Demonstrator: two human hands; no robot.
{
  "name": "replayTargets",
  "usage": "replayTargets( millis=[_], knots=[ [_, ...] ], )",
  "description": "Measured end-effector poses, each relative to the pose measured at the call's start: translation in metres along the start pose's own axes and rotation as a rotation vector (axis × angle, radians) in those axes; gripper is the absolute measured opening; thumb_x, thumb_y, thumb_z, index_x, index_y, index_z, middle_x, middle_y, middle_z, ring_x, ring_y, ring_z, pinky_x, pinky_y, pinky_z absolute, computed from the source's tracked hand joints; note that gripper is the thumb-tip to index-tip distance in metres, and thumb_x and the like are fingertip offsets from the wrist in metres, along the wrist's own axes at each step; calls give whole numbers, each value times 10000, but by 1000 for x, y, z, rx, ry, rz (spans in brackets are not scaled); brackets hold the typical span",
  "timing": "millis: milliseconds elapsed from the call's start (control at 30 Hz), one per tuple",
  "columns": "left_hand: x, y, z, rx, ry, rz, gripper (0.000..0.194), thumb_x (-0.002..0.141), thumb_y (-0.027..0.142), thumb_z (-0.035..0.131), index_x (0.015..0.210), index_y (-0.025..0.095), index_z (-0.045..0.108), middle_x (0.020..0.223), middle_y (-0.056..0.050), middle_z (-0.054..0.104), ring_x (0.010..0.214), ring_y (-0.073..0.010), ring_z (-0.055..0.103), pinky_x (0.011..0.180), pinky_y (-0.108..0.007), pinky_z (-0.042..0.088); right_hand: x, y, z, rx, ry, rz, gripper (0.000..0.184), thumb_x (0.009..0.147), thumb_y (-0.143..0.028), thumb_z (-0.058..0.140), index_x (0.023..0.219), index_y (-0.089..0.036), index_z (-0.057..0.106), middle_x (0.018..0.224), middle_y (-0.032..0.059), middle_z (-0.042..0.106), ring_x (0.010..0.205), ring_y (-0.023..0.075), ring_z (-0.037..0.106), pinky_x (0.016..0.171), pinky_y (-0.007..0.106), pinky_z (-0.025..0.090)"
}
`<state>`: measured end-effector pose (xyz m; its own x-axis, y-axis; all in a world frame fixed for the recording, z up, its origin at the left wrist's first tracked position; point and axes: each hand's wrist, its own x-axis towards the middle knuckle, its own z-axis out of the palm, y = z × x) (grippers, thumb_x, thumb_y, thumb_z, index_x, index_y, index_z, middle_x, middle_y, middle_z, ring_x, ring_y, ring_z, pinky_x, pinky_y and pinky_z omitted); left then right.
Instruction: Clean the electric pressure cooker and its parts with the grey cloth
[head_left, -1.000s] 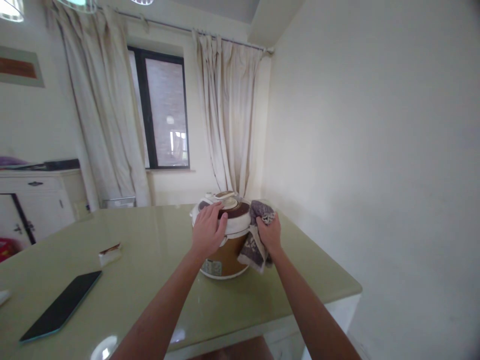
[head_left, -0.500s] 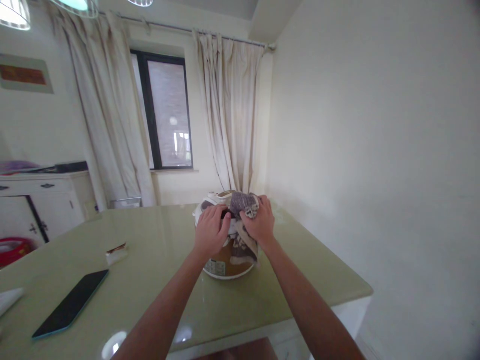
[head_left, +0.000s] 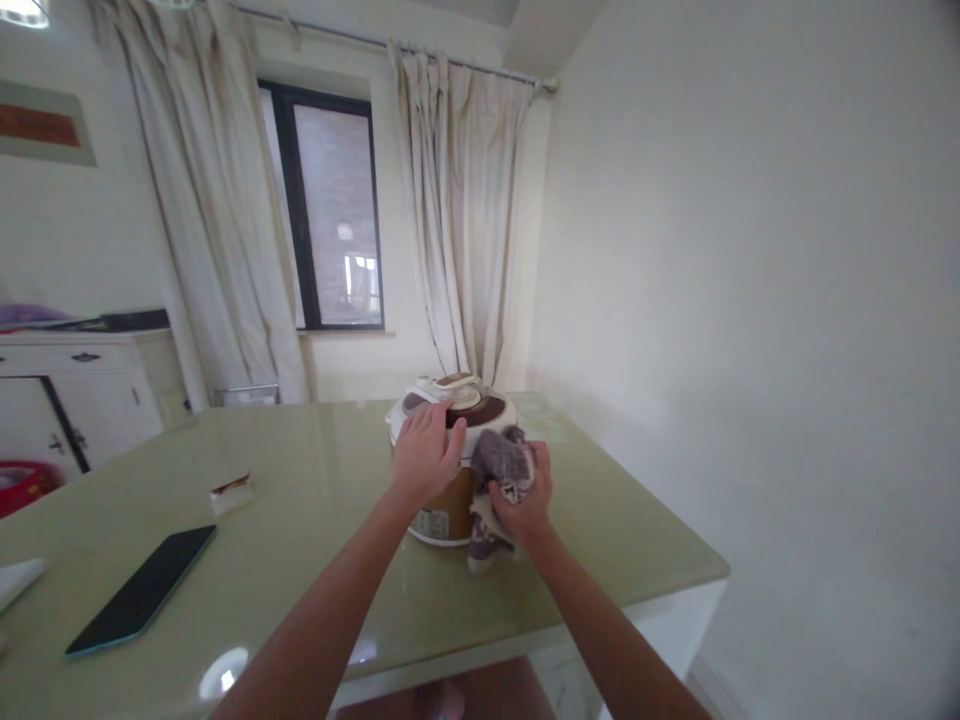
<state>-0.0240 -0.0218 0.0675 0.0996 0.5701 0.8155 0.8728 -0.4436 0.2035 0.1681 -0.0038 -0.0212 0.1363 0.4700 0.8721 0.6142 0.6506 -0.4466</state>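
Note:
A rice cooker [head_left: 454, 505] with a white lid and a brown-gold body stands upright on the greenish tabletop. Resting on the left front of its lid is my left hand [head_left: 427, 450], fingers stretched out and thumb apart. My right hand [head_left: 529, 495] is closed around a bunched grey-and-beige cloth [head_left: 501, 460] at the cooker's right front side. The cloth lies against the body, and its lower end hangs near the cooker's base. Part of the cooker's right side is hidden behind the cloth and hand.
On the left of the table [head_left: 315, 580] lies a dark tablet-like device [head_left: 142, 590] with a blue edge. A small white packet [head_left: 232, 493] is behind it. A wall [head_left: 712, 300] rises along the right. Curtains, a window and a white cabinet [head_left: 97, 400] stand beyond.
My right hand has moved the cloth down from the top of the lid to the cooker's right front side. My left hand stays on the lid. The view has tilted slightly downward.

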Motion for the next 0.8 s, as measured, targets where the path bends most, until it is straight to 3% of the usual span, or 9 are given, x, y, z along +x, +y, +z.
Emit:
replayTargets(
  millis=[100, 167, 233, 333, 467, 567, 667, 800],
  knots=[
    [1, -5, 0, -90, 5, -21, 435, 1114, 356, 262, 1311, 194, 614, 1286, -128, 727, 1255, -285, 644, 1085, -481, 476, 17, -39, 6, -63, -58, -165, 533, 714, -463, 712, 1182, -215, 655, 1198, 129, 592, 1120, 331, 577, 983, 494, 526],
    [2, -7, -1, -124, -4, -30, 421, 1106, 311, 253, 1271, 193, 621, 1233, -125, 737, 1207, -278, 663, 1053, -471, 498, 46, -56, 6, -157, -111, -137, 502, 736, -428, 713, 1187, -215, 659, 1209, 130, 595, 1144, 334, 563, 967, 471, 526],
    [2, -6, -2, -80, -26, -13, 347, 1085, 319, 345, 1250, 190, 622, 1183, -129, 740, 1169, -303, 667, 1027, -487, 507, 79, -60, 5, -260, -180, -61, 425, 789, -406, 681, 1171, -220, 670, 1207, 128, 611, 1160, 333, 566, 927, 442, 534],
    [0, 0, -1, 15, -26, 27, 287, 1058, 313, 439, 1251, 207, 623, 1248, -124, 735, 1210, -322, 647, 1081, -520, 471, 126, -45, 5, -388, -338, 75, 299, 873, -409, 618, 1101, -233, 696, 1157, 122, 655, 1141, 327, 605, 869, 411, 540],
    [-4, 5, 1, 33, 7, 36, 305, 1049, 296, 462, 1314, 224, 595, 1318, -112, 724, 1241, -312, 646, 1150, -520, 421, 171, -9, 21, -494, -500, 286, 384, 878, -477, 645, 1110, -181, 723, 1122, 170, 720, 1112, 344, 672, 873, 406, 541],
    [-5, 5, 1, 9, 10, 27, 378, 1034, 325, 495, 1392, 214, 545, 1307, -123, 723, 1236, -324, 648, 1146, -525, 426, 197, 13, 45, -509, -633, 357, 410, 858, -458, 665, 1118, -153, 755, 1148, 203, 749, 1102, 371, 710, 895, 432, 541],
    [-6, 4, 1, -20, 3, 30, 404, 1023, 353, 521, 1409, 232, 536, 1345, -121, 709, 1256, -331, 639, 1157, -537, 419, 219, 27, 80, -329, -679, 355, 289, 749, -362, 775, 965, -169, 781, 1106, 179, 774, 1152, 395, 697, 967, 453, 524],
    [-7, 4, 2, -49, 7, 22, 398, 1015, 360, 536, 1395, 245, 548, 1369, -113, 701, 1278, -338, 631, 1155, -550, 425, 237, 39, 131, 39, -637, 379, 220, 580, -205, 860, 761, -181, 736, 876, 86, 784, 1076, 353, 703, 1008, 444, 523]
  ],
)
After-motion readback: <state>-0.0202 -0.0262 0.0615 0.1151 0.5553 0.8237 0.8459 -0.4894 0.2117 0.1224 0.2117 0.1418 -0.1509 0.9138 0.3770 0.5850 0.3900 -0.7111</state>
